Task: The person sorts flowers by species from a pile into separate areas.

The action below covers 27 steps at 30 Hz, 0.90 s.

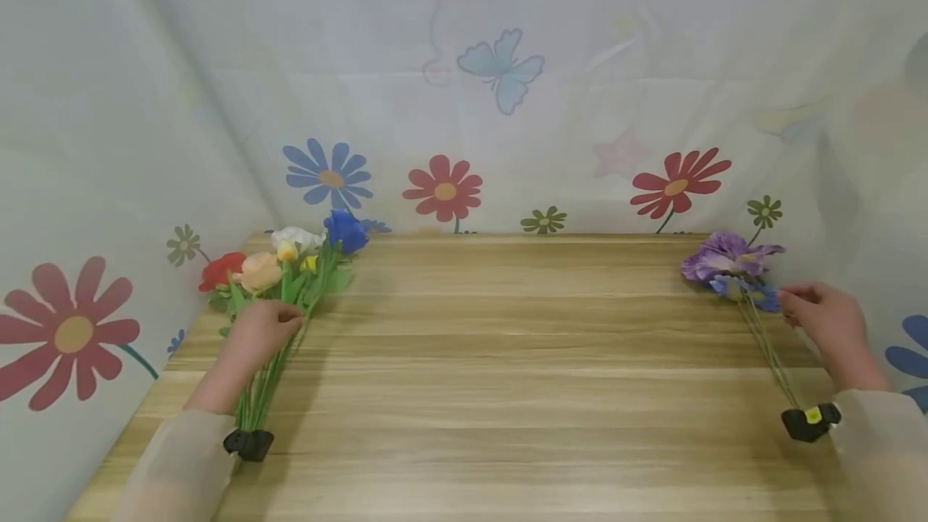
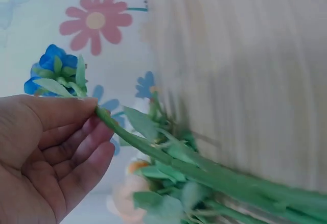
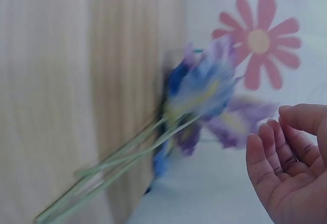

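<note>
Two bunches of artificial flowers lay on the pale wooden table (image 1: pixel 522 361).
The left hand (image 1: pixel 263 329) pinched a stem of the mixed-colour bunch (image 1: pixel 290 260); the right hand (image 1: pixel 826 321), loosely curled, touched the purple-blue bunch (image 1: pixel 728 264).

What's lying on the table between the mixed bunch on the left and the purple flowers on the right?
Nothing: the head view shows bare table between the mixed bunch and the purple flowers.

Wooden table (image 1: pixel 507 393). Mixed-colour flower bunch (image 1: pixel 290 264) lying at 10 o'clock; purple flower bunch (image 1: pixel 728 264) lying at 2 o'clock.
</note>
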### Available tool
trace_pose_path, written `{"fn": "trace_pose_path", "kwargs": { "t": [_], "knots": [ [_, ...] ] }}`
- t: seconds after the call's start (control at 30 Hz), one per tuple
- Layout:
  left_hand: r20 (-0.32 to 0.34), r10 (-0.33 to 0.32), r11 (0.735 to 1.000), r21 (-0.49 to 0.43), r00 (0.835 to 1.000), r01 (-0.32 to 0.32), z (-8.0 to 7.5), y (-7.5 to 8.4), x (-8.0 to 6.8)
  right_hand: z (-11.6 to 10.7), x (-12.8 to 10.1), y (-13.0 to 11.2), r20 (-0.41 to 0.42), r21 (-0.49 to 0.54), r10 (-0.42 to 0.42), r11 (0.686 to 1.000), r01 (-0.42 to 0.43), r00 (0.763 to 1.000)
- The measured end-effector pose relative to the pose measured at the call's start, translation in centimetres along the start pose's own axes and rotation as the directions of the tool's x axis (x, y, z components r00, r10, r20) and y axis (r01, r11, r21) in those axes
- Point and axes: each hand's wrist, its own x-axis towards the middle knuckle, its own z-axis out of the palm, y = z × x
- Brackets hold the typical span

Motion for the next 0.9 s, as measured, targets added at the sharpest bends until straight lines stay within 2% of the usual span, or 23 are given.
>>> {"fn": "trace_pose_path", "kwargs": {
  "t": [0.1, 0.27, 0.4, 0.6, 0.77, 0.9],
  "knots": [
    [-0.021, 0.009, 1.0, -0.024, 1.0, -0.01, -0.4, 0.7, 0.3, 0.1, -0.4, -1.4, -0.014, 0.0, -0.022, 1.0, 0.022, 1.0],
    [-0.035, 0.027, 0.999, -0.036, 0.999, -0.028, -0.6, 1.7, 0.8, 0.8, -0.9, -3.6, -0.025, 0.024, -0.119, 0.993, 0.119, 0.993],
    [-0.013, 0.013, 0.997, -0.07, 1.0, -0.014, -0.6, 2.9, 1.0, 1.8, -1.2, -5.4, -0.011, 0.076, -0.184, 0.98, 0.184, 0.983],
    [0.017, 0.016, 0.984, -0.178, 1.0, -0.013, -0.7, 4.6, 1.0, 3.7, -2.2, -9.0, 0.017, 0.029, -0.242, 0.97, 0.241, 0.97],
    [-0.001, 0.039, 0.968, -0.249, 0.999, -0.038, -0.4, 5.7, 1.5, 5.8, -3.4, -11.6, 0.058, 0.129, -0.32, 0.942, 0.311, 0.946],
    [-0.009, 0.043, 0.945, -0.323, 0.999, -0.044, 0.1, 6.8, 2.0, 7.8, -4.3, -13.4, 0.103, 0.205, -0.371, 0.916, 0.345, 0.923]
  ]
}}
